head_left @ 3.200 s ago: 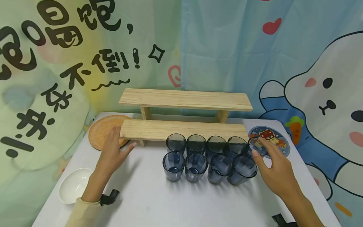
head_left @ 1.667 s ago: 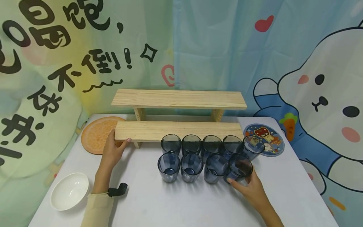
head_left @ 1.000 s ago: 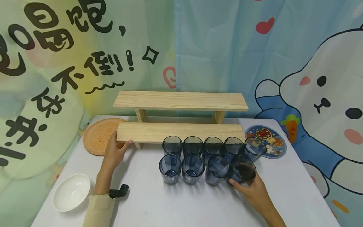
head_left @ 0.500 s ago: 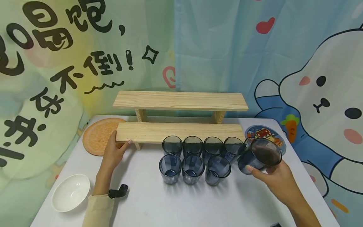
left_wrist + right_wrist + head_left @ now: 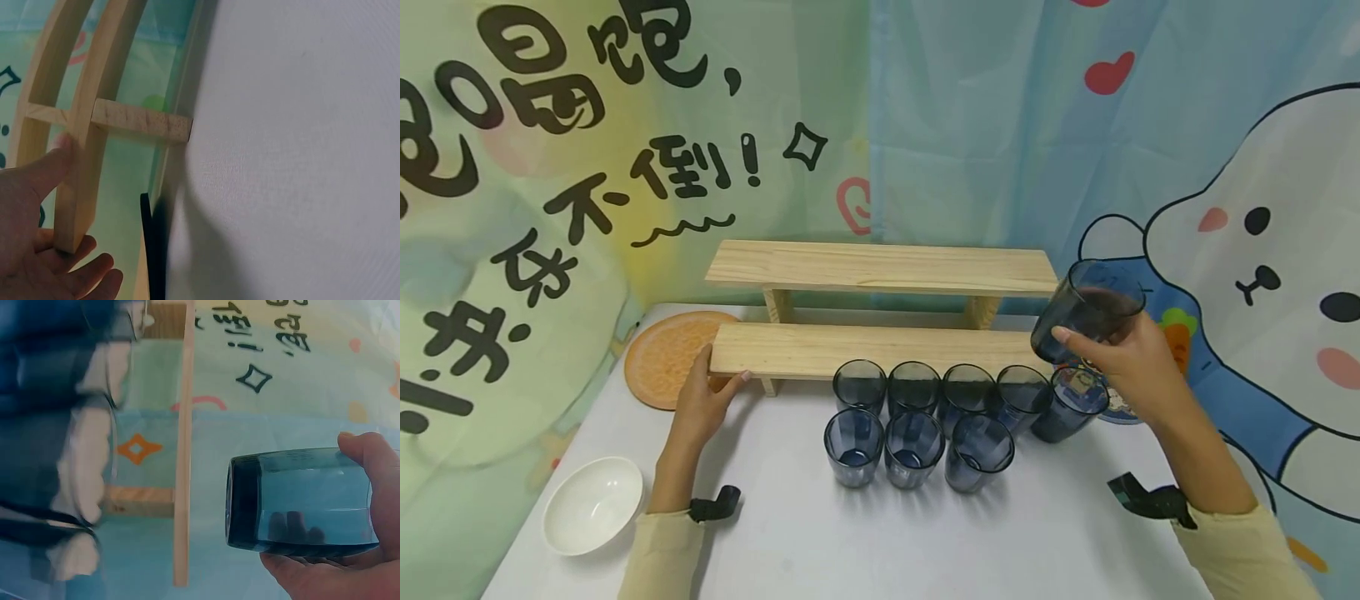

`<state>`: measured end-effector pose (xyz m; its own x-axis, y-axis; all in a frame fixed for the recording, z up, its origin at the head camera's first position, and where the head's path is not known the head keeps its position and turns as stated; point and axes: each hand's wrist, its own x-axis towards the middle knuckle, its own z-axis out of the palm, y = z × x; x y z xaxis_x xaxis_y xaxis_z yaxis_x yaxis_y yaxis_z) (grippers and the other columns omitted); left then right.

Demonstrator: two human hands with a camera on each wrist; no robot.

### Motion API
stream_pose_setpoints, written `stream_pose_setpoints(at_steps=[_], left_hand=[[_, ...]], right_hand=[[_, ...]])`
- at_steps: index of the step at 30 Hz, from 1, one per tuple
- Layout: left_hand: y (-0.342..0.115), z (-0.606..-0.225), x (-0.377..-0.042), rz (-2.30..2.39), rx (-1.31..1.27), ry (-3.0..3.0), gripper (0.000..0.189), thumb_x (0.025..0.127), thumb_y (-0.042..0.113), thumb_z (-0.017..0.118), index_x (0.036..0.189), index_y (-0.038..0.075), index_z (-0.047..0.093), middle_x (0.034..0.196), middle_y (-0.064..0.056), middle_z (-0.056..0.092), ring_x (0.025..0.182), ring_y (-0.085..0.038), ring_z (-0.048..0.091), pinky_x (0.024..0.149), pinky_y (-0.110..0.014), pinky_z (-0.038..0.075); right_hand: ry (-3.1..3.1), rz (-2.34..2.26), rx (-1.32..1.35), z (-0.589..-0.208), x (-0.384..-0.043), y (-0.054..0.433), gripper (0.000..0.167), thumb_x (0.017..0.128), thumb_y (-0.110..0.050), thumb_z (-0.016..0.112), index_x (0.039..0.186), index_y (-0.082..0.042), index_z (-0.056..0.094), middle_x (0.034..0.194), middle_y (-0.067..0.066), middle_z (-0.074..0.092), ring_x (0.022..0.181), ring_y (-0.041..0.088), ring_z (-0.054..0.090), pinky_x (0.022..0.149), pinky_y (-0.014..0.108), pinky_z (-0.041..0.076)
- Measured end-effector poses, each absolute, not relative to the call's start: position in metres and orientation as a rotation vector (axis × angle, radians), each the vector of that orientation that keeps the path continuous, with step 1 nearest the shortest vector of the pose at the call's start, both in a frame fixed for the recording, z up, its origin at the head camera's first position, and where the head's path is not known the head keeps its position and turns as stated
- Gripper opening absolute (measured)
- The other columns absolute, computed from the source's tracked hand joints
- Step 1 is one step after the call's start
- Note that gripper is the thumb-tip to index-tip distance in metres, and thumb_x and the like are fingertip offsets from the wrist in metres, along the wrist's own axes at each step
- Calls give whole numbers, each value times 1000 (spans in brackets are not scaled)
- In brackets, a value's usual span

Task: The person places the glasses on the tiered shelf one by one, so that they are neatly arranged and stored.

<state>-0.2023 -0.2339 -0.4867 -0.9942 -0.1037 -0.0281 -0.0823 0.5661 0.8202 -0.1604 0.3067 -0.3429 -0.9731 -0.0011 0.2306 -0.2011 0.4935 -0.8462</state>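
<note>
A blue-tinted glass tumbler (image 5: 1084, 321) is held up off the table by my right hand (image 5: 1138, 362), beside the right end of the upper board (image 5: 880, 268) of a two-tier wooden shelf. In the right wrist view the thumb and fingers wrap round this glass (image 5: 306, 500). At the shelf's left, my left hand (image 5: 698, 408) grips the end of the lower board (image 5: 790, 348). The left wrist view has the thumb on one face of the board (image 5: 80, 194) and fingers round the other. Several matching glasses (image 5: 913, 450) stand upright in two rows before the shelf.
A white bowl (image 5: 593, 507) sits at the table's left edge. An orange round mat (image 5: 658, 362) lies behind my left hand, partly under the shelf. A patterned blue mat (image 5: 1120, 408) at right is mostly hidden. A printed curtain (image 5: 955, 125) hangs close behind.
My right hand let go of the back-row end glass, then took the front row's rightmost glass and lifted it up and back to upper-board height. My left hand came to grip the lower board.
</note>
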Motion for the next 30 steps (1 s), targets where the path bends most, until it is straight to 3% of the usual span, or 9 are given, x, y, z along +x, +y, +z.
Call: stream_pose_setpoints(at_steps=[5,10,15,20,30], left_hand=[[-235,-486,-201,-1454,164,-2756,93,105,37,67,169,2,9,172,-27,20,159,-47,20,126,-64,22],[-236,-484,-200,-1449,170,-2749,90,106,35,66,168,1,11,172,-28,21,159,-47,20,126,-65,21],[-236,-484,-200,-1447,182,-2758,90,106,36,66,168,1,11,172,-27,20,159,-47,19,127,-64,21],[-238,-484,-199,-1435,174,-2749,86,106,35,66,167,1,17,171,-27,24,158,-48,22,126,-65,23],[-239,-486,-201,-1425,172,-2744,85,107,33,66,167,0,17,171,-29,23,158,-49,22,126,-64,22]], right_hand=[[-2581,1431,112,-328,-198,312,68,102,-30,73,155,-4,40,119,-4,55,102,12,54,77,14,51],[-2622,1355,77,-324,-234,317,68,100,-43,73,150,-5,46,123,-1,54,104,10,54,79,20,49],[-2649,1339,43,-327,-266,319,74,99,-49,72,149,-2,45,133,11,51,119,24,52,92,38,48],[-2634,1451,29,-334,-288,319,90,98,-49,73,160,-2,31,154,25,41,145,42,40,115,60,39],[-2632,1499,-19,-340,-307,313,102,95,-53,75,163,2,22,162,30,31,153,46,30,121,64,31]])
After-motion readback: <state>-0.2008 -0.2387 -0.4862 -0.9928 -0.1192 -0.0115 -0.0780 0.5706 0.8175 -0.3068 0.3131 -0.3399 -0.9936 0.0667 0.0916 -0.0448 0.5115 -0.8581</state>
